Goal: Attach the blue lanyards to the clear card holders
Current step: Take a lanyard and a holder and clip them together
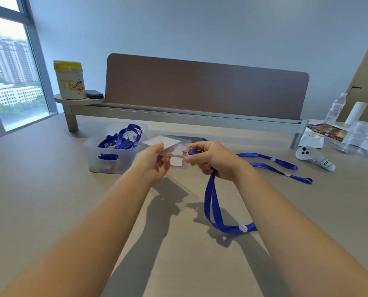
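My left hand (155, 161) pinches a clear card holder (172, 149) above the table, its free end pointing right. My right hand (214, 160) grips the clip end of a blue lanyard (212, 202), with the clip (191, 151) a short gap from the holder's edge. The strap loops down from my fist to the table and back up toward my right forearm, with a white bead (242, 228) on it. More clear card holders (170, 141) with white inserts lie on the table behind my hands.
A translucent bin (106, 155) with several blue lanyards stands at the left. Another blue lanyard (273, 162) lies at the right, near a white controller (314, 157). A desk divider (200, 91), a yellow-lidded tub (70, 80), a water bottle (335, 108) and plastic packets (361, 136) stand behind.
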Available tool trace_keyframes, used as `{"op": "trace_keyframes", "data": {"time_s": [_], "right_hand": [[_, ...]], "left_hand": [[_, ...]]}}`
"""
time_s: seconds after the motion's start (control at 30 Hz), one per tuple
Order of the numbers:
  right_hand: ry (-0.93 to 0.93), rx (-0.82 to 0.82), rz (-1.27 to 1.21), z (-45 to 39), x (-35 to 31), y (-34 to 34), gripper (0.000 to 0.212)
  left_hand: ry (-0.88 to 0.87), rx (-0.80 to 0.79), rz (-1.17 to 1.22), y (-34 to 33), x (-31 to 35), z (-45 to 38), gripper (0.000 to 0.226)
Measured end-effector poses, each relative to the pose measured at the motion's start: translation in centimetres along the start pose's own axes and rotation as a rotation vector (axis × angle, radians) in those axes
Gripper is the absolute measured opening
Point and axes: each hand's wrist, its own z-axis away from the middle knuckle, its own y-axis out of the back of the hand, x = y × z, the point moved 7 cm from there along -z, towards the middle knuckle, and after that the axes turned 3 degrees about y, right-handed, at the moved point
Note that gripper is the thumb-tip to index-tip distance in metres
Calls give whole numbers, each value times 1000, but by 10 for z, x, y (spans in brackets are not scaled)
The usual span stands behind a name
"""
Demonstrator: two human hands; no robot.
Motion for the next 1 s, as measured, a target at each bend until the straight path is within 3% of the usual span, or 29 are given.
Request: {"op": "trace_keyframes", "data": {"time_s": [0.1, 0.27, 0.43, 0.5, 0.57, 0.67, 0.73, 0.8, 0.9, 1.0], "right_hand": [[-95, 171, 414, 0, 16, 20, 42], [-160, 583, 629, 15, 30, 60, 23], [-356, 518, 773, 31, 38, 71, 53], [-375, 421, 503, 37, 45, 63, 55], [-404, 271, 69, 41, 53, 45, 51], [-291, 187, -450, 37, 58, 30, 37], [-179, 246, -736, 31, 61, 29, 44], [-90, 334, -962, 30, 63, 32, 35], [-34, 508, -1192, 33, 74, 49, 17], [-13, 679, -1297, 40, 93, 74, 13]], "left_hand": [[-136, 97, -83, -3, 14, 3, 10], [-276, 118, -155, -20, 25, 11, 12], [-310, 136, -195, -31, 26, 15, 18], [-318, 137, -187, -35, 26, 16, 14], [-323, 133, -172, -39, 25, 17, 8], [-314, 123, -144, -44, 21, 17, 10], [-290, 99, -118, -47, 16, 17, 8], [-267, 88, -80, -46, 8, 17, 9], [-240, 138, -2, -33, -5, 9, 21], [-183, 243, -4, -17, -19, -2, 29]]}}
